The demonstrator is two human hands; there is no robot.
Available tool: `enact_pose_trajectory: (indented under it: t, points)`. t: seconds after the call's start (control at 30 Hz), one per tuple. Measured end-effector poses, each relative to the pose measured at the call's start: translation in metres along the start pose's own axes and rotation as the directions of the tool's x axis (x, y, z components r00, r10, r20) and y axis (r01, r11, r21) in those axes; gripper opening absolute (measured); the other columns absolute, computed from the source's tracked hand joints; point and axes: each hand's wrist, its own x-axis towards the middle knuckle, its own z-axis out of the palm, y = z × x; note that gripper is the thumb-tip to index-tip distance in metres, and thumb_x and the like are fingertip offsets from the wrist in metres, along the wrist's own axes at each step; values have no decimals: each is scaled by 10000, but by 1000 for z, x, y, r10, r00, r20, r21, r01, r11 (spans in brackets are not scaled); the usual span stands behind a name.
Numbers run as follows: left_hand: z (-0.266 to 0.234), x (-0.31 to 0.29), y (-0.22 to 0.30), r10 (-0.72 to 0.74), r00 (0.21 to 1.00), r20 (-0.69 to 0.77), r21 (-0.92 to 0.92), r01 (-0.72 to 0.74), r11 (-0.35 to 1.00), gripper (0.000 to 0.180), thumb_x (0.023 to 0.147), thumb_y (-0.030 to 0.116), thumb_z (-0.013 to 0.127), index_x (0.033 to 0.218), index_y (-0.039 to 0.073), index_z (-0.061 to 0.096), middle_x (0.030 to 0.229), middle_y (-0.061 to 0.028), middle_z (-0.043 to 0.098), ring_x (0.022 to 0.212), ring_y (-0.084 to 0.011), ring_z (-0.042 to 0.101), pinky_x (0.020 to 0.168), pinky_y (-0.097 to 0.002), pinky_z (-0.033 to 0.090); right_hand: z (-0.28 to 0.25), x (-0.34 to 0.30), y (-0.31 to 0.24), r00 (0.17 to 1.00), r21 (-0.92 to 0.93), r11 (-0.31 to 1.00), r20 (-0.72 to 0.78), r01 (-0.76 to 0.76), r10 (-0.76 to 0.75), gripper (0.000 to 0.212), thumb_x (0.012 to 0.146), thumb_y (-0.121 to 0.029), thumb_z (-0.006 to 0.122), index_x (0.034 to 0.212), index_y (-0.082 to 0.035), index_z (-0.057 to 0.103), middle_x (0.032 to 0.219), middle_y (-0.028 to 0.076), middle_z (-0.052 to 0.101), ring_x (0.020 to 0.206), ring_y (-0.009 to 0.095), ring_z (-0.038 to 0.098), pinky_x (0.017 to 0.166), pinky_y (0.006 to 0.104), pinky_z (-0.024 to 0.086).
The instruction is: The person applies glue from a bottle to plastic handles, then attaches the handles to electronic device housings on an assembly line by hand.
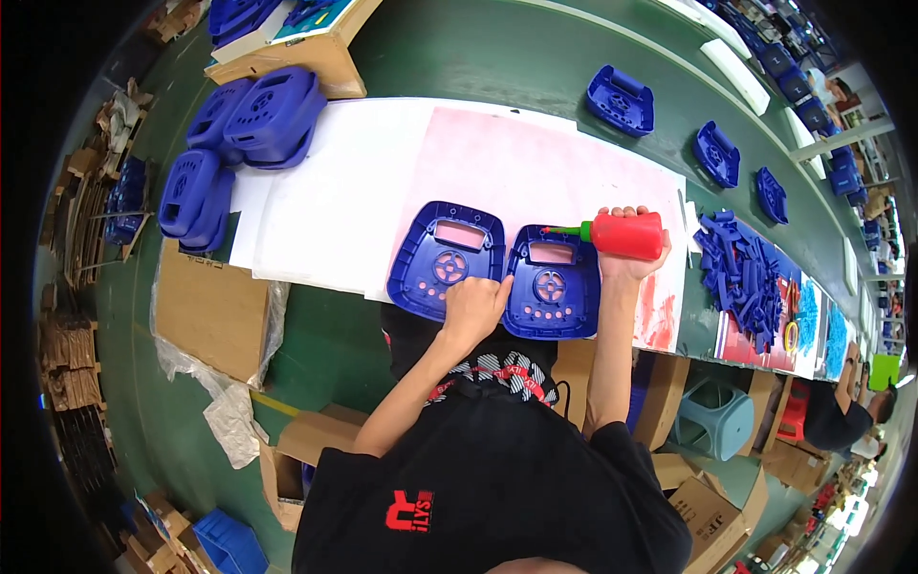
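Note:
Two dark blue plastic housings lie side by side, hollow side up, at the near edge of the covered table: a left housing [409, 256] and a right housing [585, 304]. Each has a rectangular window, a round spoked opening and a few small holes. My left hand [475, 311] is closed at the near end of the gap between them, its thumb against the right housing's left edge; the curled fingers are partly hidden. My right hand [626, 263] grips a red squeeze bottle [626, 235] on its side. Its green nozzle [572, 231] points left over the right housing's window end.
Stacked blue housings [273, 115] stand at the table's left end. Three more housings, one a blue shell [620, 100], sit on the green surface beyond. Right of me lie a pile of blue parts [741, 277] and scissors [792, 335]. A stool [712, 421] stands below.

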Motion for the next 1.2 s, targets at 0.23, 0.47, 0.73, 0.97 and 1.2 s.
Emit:
enact_pose_trajectory:
  t: [0.23,0.47,0.73,0.97,1.2]
  points:
    - [3,2,-2,12,999,-42,-38,-14,999,562,954,381,549,582,-26,658,546,-221,586,519,-391,614,506,-473,472,-16,10,2,996,-38,999,-87,14,-17,537,851,-546,394,910,-59,614,779,107,614,761,255,581,877,494,460]
    - [2,2,-2,11,999,-50,-48,-13,999,551,954,381,547,597,-21,670,550,-224,587,529,-397,619,514,-470,479,-22,12,0,994,-53,998,-104,27,-33,537,833,-553,401,887,-66,619,748,111,610,730,261,576,857,493,457]
    - [1,1,-1,-6,1000,-29,-27,6,1000,526,954,379,547,626,-7,690,572,-229,598,550,-402,624,527,-472,487,-21,11,4,994,-79,997,-110,20,-29,488,806,-513,415,867,-72,616,759,113,621,732,265,595,858,492,462]
    - [-1,1,0,-7,1000,-25,-46,5,999,523,954,375,547,626,-6,689,568,-228,594,550,-400,625,527,-472,485,-22,11,5,997,-81,997,-70,19,-25,453,792,-485,426,861,-80,614,756,105,627,737,261,609,855,494,467]
    - [-2,2,0,2,1000,-31,-32,-3,999,534,956,370,543,612,-15,676,561,-227,591,536,-399,618,514,-477,475,-21,10,7,993,-141,990,-111,28,-44,435,783,-466,434,862,-78,615,762,103,624,739,265,607,860,506,466]
